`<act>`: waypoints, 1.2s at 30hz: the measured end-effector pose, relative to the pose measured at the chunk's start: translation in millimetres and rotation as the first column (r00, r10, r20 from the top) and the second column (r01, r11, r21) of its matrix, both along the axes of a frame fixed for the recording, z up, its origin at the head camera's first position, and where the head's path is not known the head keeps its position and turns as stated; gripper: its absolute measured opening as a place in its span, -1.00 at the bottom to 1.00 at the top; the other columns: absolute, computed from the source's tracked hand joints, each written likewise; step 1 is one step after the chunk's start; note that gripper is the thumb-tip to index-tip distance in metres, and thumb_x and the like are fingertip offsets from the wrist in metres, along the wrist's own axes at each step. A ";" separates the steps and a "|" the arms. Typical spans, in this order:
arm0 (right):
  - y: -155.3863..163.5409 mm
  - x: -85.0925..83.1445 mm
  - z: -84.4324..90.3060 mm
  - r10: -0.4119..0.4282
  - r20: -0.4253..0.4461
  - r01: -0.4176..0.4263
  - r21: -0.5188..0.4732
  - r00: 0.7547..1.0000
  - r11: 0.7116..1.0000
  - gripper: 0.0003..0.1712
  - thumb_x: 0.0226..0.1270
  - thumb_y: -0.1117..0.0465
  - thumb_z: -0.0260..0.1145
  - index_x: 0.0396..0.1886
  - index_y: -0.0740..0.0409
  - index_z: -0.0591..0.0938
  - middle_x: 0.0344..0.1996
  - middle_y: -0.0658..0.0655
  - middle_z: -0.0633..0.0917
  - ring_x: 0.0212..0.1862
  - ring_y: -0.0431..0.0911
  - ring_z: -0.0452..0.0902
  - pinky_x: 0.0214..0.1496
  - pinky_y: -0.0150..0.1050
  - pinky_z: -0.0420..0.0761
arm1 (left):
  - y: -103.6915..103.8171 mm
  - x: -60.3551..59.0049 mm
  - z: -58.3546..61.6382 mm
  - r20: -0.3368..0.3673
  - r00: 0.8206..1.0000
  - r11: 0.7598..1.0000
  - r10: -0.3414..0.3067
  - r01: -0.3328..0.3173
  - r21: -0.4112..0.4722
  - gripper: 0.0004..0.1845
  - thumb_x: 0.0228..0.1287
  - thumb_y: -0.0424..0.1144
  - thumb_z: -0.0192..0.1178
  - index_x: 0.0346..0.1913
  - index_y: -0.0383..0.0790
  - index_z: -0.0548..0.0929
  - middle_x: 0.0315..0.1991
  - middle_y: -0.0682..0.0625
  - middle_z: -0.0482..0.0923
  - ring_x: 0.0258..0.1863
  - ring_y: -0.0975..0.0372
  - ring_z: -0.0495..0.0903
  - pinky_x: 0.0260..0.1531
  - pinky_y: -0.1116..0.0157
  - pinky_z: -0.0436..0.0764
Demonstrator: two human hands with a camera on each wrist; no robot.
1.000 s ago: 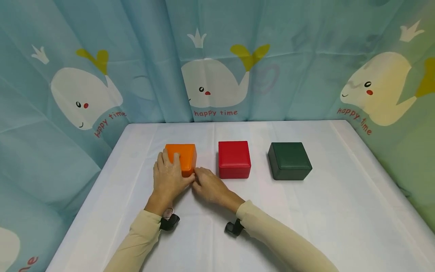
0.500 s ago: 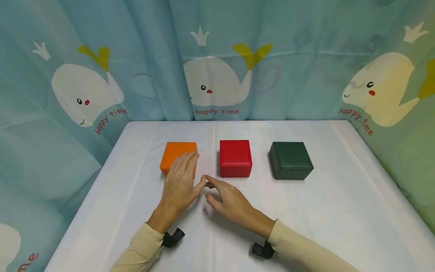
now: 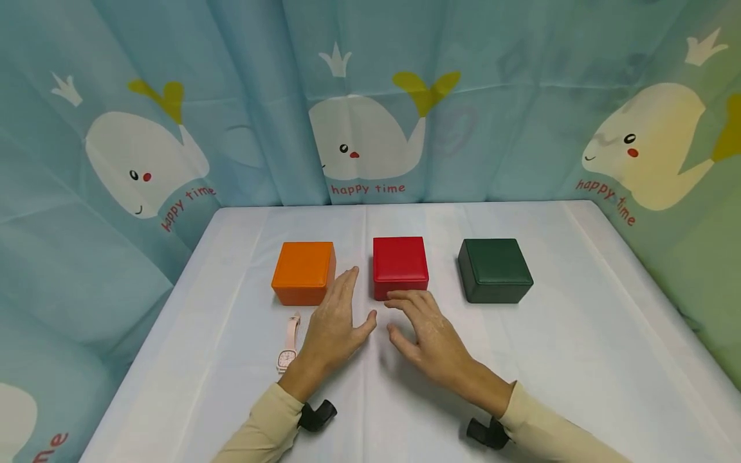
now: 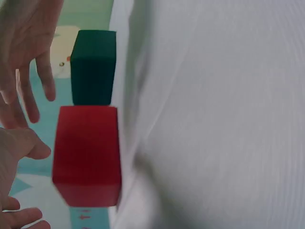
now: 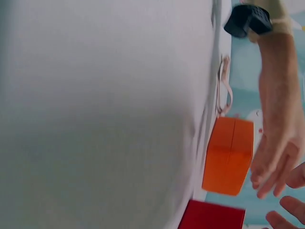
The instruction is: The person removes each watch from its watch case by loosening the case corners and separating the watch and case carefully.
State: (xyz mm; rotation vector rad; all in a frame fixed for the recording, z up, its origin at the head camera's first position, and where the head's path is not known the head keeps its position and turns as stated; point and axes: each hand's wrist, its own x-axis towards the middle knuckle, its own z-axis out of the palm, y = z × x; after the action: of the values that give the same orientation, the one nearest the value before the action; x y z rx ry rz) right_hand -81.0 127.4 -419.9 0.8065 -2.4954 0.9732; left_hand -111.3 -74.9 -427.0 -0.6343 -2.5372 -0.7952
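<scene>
Glossy red box [image 3: 400,267] sits closed; both hands, left [image 3: 336,325] and right [image 3: 431,334], hover flat-fingered, empty, just before it. Only the head view catches the pink watch [image 3: 287,343].

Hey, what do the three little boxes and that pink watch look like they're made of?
The orange box, red box and dark green box look covered in smooth leatherette: soft rounded edges, a dull sheen. The pink watch seems to have a matte pale strap, plastic or leather; too small to tell.

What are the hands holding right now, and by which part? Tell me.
Nothing is held. The left hand and right hand hover open over the table near the red box; the pink watch lies untouched.
</scene>
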 end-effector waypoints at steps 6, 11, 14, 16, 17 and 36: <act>16.1 -10.9 1.7 -0.042 0.076 0.046 -0.053 0.996 0.998 -0.48 0.31 0.29 0.43 0.25 0.16 0.57 0.37 0.10 0.42 0.33 0.02 0.23 0.21 0.04 0.51 | 13.6 -3.1 -12.2 0.210 0.978 0.994 0.005 -0.027 0.103 -0.08 0.23 -0.15 0.41 0.54 -0.40 0.18 0.45 -0.28 0.28 0.42 -0.06 0.30 0.29 -0.09 0.39; 27.0 -28.5 -1.7 -0.062 0.105 0.069 -0.072 0.993 0.995 -0.35 0.30 0.31 0.42 0.36 0.25 0.46 0.48 0.18 0.28 0.43 0.11 0.12 0.27 0.14 0.45 | 22.6 -11.1 -20.9 0.347 0.938 0.981 -0.028 -0.041 0.192 -0.05 0.26 -0.10 0.39 0.57 -0.38 0.13 0.50 -0.28 0.21 0.47 -0.08 0.22 0.36 -0.11 0.26; 33.1 -39.2 -4.8 -0.094 0.119 0.094 0.004 0.988 0.996 -0.25 0.30 0.26 0.43 0.43 0.30 0.36 0.52 0.22 0.19 0.48 0.15 0.03 0.29 0.18 0.43 | 26.9 -16.7 -25.9 0.413 0.910 0.971 -0.039 -0.063 0.229 -0.03 0.29 -0.06 0.38 0.58 -0.38 0.11 0.53 -0.26 0.15 0.51 -0.09 0.14 0.38 -0.14 0.20; 36.3 -46.1 -6.7 -0.113 0.142 0.105 0.063 0.983 0.992 -0.18 0.32 0.20 0.42 0.48 0.31 0.29 0.55 0.24 0.12 0.52 0.16 -0.04 0.30 0.20 0.42 | 29.0 -20.7 -29.1 0.433 0.900 0.968 -0.047 -0.067 0.243 -0.02 0.30 -0.04 0.38 0.58 -0.39 0.09 0.54 -0.25 0.13 0.52 -0.11 0.09 0.40 -0.15 0.15; 37.5 -49.4 -7.3 -0.121 0.162 0.109 0.084 0.979 0.991 -0.15 0.35 0.16 0.41 0.51 0.31 0.25 0.57 0.24 0.09 0.54 0.17 -0.09 0.31 0.22 0.40 | 29.7 -22.7 -30.7 0.435 0.899 0.968 -0.048 -0.066 0.243 -0.02 0.30 -0.03 0.39 0.58 -0.39 0.09 0.55 -0.25 0.12 0.53 -0.11 0.07 0.41 -0.14 0.12; 47.6 -91.4 -9.9 -0.138 0.337 0.062 0.226 0.931 0.972 0.13 0.43 -0.26 0.26 0.65 0.25 -0.07 0.63 0.16 -0.09 0.59 0.12 -0.09 0.41 0.09 0.32 | 33.8 -47.2 -29.9 0.430 0.903 0.961 0.023 -0.139 0.240 -0.29 0.29 -0.08 0.43 0.40 -0.37 0.48 0.23 -0.22 0.57 0.22 -0.08 0.55 0.20 -0.05 0.47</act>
State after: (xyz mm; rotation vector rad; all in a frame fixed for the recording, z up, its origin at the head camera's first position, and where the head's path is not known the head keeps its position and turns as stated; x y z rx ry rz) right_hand -172.4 175.0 -429.8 0.5967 -2.9573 0.8904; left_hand -158.6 -41.1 -456.9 -0.2839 -2.7360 -1.3388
